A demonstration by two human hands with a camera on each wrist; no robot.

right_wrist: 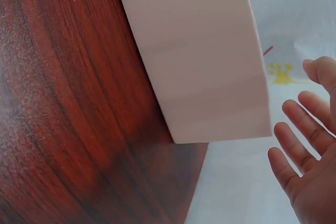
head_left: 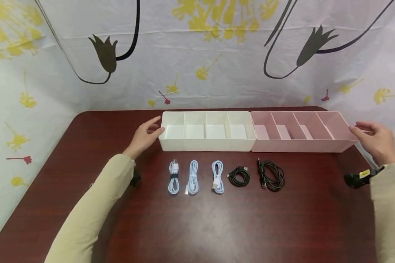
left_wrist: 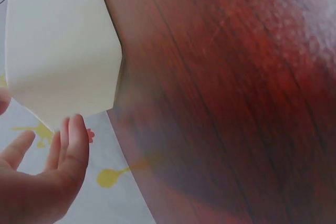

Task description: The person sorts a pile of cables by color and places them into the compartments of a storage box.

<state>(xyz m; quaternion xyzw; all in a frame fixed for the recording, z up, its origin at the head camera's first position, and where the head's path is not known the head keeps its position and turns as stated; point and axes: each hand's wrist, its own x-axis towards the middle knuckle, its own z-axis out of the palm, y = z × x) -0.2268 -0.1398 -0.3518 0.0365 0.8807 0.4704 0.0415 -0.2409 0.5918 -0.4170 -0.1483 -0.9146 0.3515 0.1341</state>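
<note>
A white divided organizer box [head_left: 207, 145] and a pink one [head_left: 303, 147] stand end to end along the back of the table. My left hand [head_left: 145, 136] is at the white box's left end, its fingers loosely extended; in the left wrist view the fingertips lie at the edge of that end. At the pink box's right end is my right hand [head_left: 378, 140], fingers spread. The right wrist view shows those fingers [right_wrist: 299, 142] beside the pink wall, with a small gap. Neither hand grips anything. The visible compartments hold nothing.
In front of the boxes, coiled cables lie in a row: three light-blue ones [head_left: 192, 178] on the left, then a small black coil [head_left: 239, 176] and a larger black cable [head_left: 274, 176]. A patterned cloth [head_left: 197, 80] hangs behind the dark red table [head_left: 197, 233].
</note>
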